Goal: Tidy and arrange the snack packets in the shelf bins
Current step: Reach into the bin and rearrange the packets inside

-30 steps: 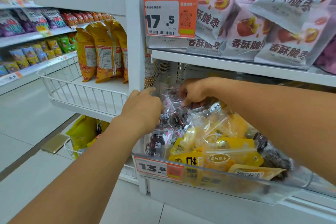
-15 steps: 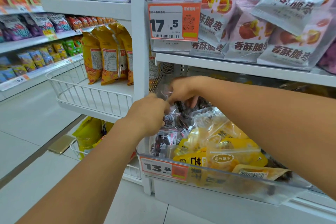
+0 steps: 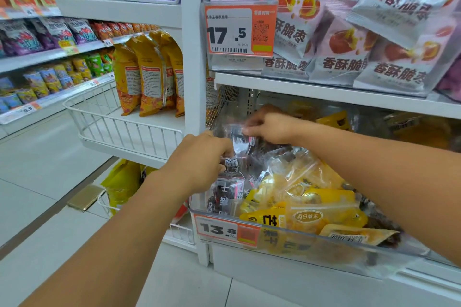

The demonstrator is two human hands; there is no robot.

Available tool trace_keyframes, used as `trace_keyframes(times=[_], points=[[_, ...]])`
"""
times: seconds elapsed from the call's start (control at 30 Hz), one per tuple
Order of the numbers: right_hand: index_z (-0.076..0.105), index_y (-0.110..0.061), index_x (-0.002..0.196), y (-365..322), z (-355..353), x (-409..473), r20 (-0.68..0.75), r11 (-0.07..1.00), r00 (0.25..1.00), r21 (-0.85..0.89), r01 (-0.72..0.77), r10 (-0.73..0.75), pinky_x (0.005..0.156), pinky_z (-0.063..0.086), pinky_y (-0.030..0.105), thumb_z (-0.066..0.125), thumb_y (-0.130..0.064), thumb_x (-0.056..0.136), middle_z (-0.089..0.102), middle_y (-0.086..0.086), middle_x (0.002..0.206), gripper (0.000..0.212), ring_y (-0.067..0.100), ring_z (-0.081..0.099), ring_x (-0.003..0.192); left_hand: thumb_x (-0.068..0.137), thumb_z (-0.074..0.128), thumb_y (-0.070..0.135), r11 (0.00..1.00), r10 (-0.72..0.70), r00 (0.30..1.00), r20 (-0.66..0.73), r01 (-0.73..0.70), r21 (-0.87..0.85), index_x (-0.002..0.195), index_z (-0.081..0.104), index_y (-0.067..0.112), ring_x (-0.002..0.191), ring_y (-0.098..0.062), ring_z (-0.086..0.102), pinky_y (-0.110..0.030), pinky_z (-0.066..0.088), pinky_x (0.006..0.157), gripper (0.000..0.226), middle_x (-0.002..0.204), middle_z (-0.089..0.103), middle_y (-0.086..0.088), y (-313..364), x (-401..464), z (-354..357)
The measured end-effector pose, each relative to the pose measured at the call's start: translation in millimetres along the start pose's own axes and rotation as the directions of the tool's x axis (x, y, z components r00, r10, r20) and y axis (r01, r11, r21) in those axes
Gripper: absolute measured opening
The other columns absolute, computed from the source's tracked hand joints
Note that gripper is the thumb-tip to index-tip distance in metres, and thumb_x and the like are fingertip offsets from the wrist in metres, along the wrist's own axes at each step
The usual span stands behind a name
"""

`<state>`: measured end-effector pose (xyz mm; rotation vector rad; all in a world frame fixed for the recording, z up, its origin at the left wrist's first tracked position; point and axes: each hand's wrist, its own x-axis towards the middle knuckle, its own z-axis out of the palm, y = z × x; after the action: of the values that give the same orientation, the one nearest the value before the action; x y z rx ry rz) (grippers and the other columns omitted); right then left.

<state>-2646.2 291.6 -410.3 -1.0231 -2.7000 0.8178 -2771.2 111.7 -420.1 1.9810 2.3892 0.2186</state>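
Head view, close, down onto shelf bin (image 3: 324, 244).

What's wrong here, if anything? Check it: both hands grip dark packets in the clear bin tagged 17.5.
The tag is wrong. The head view shows the left hand and right hand gripping dark packets in the clear bin tagged 13.8; the 17.5 tag is on the shelf above.

We see yellow packets (image 3: 311, 214), dark clear-wrapped packets (image 3: 224, 194), pink-white bags (image 3: 349, 57) with red fruit print, orange price tags (image 3: 240, 30)
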Motion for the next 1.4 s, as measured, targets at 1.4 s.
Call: trace_keyframes(times=[1.4], points=[[0.072,-0.007,0.067,-48,35,-52,-0.032,0.933,0.941,-0.143,0.329,-0.337,0.059,0.049,0.014,0.085,-0.021,0.078,0.07,-0.001,0.064,0.022,0.005,0.065,0.063,0.076,0.084,0.037,0.993,-0.025,0.994,-0.106,0.037,0.112,0.09,0.061,0.03,0.119,-0.022,0.042,-0.038,0.044,0.084,0.028,0.117,0.048,0.002,6,-18,-15]])
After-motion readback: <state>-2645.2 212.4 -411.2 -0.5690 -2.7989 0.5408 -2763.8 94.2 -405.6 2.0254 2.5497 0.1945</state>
